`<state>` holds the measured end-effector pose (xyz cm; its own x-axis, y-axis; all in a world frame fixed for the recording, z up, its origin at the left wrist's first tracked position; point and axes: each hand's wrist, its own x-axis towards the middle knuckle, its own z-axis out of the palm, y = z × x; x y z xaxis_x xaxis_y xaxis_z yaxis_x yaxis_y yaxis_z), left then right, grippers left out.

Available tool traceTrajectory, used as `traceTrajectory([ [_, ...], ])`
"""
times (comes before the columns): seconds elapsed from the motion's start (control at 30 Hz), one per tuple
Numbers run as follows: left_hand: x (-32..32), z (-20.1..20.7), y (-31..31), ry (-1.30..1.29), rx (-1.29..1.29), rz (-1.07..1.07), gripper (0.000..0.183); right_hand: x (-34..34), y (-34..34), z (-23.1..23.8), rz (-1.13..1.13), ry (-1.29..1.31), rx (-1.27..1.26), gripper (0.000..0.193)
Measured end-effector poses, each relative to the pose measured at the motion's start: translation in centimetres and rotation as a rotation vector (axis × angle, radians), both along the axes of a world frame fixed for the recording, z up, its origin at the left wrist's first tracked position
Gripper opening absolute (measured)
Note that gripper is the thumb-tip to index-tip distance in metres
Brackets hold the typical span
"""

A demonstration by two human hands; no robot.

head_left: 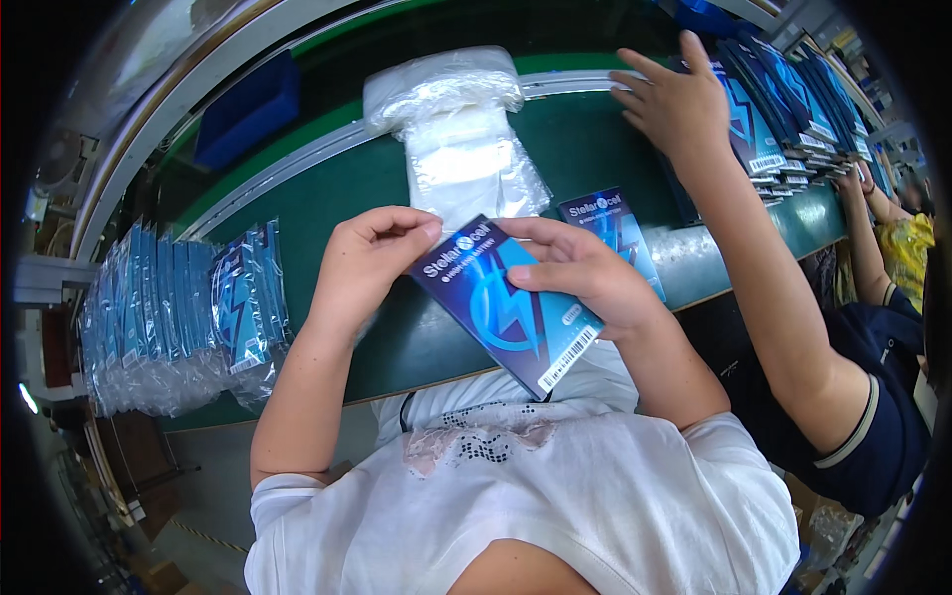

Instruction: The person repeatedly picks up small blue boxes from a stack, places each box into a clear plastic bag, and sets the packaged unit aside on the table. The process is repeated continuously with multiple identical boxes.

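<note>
A flat blue battery box [511, 307] with a lightning-bolt design is held tilted in front of my chest. My right hand [585, 273] grips it from the right, thumb lying on its front face. At its upper left corner, my left hand [382, 253] is closed in a pinch, fingertips touching the edge; whether they also hold thin film cannot be made out. Beyond the box, a stack of clear plastic bags [456, 164] lies on the green table [317, 213]. Another matching box [620, 238] lies on the table just past my right hand.
Bagged boxes [169, 297] stand in a row at the left. Stacks of boxes [793, 104] fill the far right, where a co-worker's open hand [679, 109] reaches over the table. A blue bin [248, 109] sits behind the metal rail [268, 169]. Another person's hands [858, 178] are farther right.
</note>
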<state>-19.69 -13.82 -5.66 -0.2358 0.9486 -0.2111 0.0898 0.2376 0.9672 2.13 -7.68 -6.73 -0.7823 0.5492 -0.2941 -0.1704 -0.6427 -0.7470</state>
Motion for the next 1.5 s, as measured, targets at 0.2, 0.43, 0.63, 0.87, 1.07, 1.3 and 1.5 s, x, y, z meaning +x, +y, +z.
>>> traceTrajectory([
  [0.2, -0.1, -0.7, -1.1, 0.078, 0.138, -0.024, 0.02, -0.7, -1.2, 0.1, -0.21, -0.106, 0.118, 0.056],
  [0.43, 1.1, 0.7, -2.7, 0.289, 0.33, -0.156, 0.028, -2.2, -2.4, -0.1, -0.404, -0.217, 0.217, 0.033],
  [0.63, 3.3, -0.4, -2.6, -0.691, 0.08, 0.098, 0.031, -2.5, -3.7, 0.4, -0.384, -0.108, 0.198, 0.014],
  [0.87, 2.2, 1.0, -2.8, -0.861, 0.282, 0.052, 0.03, -1.3, -3.6, 2.2, -0.138, -0.254, 0.677, 0.085],
  [1.07, 4.1, 2.0, -5.3, -0.785, 0.089, -0.308, 0.041, -0.5, -2.5, 2.9, -0.607, -0.18, 1.581, 0.045],
  [1.3, 2.6, 2.4, -5.8, -0.914, -0.017, -0.203, 0.05, -3.6, -4.3, 3.0, -0.221, 0.155, 1.663, 0.035],
  [1.5, 0.5, 3.3, -8.8, -0.304, 0.426, 0.291, 0.051, -5.5, -5.2, 3.2, 0.033, 0.281, 1.426, 0.04],
])
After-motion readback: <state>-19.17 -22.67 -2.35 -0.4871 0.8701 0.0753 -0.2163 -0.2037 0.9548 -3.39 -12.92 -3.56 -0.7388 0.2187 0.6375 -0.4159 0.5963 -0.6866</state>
